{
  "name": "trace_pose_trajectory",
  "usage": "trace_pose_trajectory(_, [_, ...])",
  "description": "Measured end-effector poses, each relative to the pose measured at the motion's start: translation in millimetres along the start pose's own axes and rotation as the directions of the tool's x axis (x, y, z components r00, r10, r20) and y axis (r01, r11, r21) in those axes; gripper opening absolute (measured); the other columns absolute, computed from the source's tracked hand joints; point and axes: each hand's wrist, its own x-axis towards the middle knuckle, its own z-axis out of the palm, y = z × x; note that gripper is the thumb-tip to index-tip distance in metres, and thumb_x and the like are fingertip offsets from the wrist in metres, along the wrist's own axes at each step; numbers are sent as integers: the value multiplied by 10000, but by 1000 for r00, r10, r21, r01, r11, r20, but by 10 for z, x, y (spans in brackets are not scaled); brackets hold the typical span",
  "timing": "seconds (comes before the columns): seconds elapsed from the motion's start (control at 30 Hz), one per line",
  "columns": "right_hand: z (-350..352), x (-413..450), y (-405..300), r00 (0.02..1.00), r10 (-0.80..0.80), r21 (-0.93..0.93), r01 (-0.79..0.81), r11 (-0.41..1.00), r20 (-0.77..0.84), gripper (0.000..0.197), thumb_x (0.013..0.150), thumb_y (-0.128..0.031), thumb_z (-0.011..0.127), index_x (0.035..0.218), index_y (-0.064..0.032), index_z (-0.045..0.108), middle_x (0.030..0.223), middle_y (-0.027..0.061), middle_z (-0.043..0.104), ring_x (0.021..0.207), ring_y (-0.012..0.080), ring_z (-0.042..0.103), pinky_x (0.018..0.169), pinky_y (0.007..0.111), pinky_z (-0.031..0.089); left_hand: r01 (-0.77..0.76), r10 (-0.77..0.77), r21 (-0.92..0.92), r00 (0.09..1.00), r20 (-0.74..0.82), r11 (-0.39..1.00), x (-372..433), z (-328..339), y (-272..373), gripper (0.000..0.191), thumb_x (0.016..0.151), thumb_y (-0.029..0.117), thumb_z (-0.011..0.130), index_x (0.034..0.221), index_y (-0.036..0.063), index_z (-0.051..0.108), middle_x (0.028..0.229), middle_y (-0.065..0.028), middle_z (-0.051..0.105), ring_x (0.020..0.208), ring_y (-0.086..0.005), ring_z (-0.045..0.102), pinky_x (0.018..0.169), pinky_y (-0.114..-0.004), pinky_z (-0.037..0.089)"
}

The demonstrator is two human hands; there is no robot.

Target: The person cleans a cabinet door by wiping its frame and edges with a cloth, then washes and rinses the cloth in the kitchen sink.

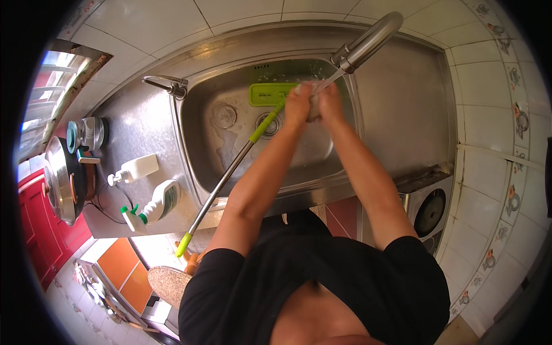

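Both of my hands grip a pale wet cloth (pixel 315 108) under running water, over the right part of a steel sink (pixel 306 166). My left hand (pixel 297 105) holds its left side and my right hand (pixel 330 102) its right side. Fingers hide much of the cloth. The stream falls onto it from a steel faucet (pixel 371 41), and drops splash behind. Just left of my hands lies the green head of a flat mop (pixel 264 95) in the sink. Its steel pole (pixel 224 179) slants over the front rim, ending in a green grip beside my left arm.
Left of the sink, a white pump bottle (pixel 140 168) and a spray bottle (pixel 161 202) lie on the counter (pixel 129 112). Beyond them are a lidded pan (pixel 60 181) and a glass jar (pixel 88 133). A smaller tap (pixel 168 86) rises at the sink's back left corner.
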Motion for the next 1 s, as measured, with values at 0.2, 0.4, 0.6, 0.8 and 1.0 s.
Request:
trace_pose_trajectory(0.2, [-129,66,33,975,135,17,-141,990,179,575,826,-288,655,1275,-8,430,1176,127,545,1079,192,528,938,334,396,79,-76,-25,991,108,997,177,-274,151,408,902,391,493,1067,28,579,1016,-104,618,868,-192,569,771,-327,445])
trace_pose_trajectory(0.4, [-10,-25,-88,943,-319,-282,333,900,97,403,789,-206,665,1108,-1,531,1085,117,570,1009,187,555,892,358,428,599,-369,-504,792,486,623,143,-373,-17,435,949,411,399,1167,65,546,1092,-74,609,1010,-167,551,877,-302,433])
trace_pose_trajectory(0.6, [-4,-29,-70,938,-347,-427,305,851,-21,244,797,-218,646,938,-33,573,1051,152,564,970,269,546,849,384,427,269,-206,-547,963,174,792,72,-49,-249,346,941,276,460,1172,33,546,1020,-103,620,874,-192,586,753,-321,483])
trace_pose_trajectory(0.8, [326,-182,245,594,-787,-712,624,322,165,177,909,-197,517,944,-24,529,874,135,609,785,221,603,683,351,475,416,-217,-628,903,370,658,310,-341,-283,322,936,269,455,1022,1,610,880,-101,603,741,-186,563,694,-296,464])
trace_pose_trajectory(1.0, [285,-98,237,919,-391,-412,335,847,-58,255,940,-262,485,925,-8,507,905,165,550,850,240,548,734,374,434,-107,109,59,994,-17,992,167,-276,-83,352,916,308,465,994,-14,586,845,-112,592,816,-187,522,683,-308,435])
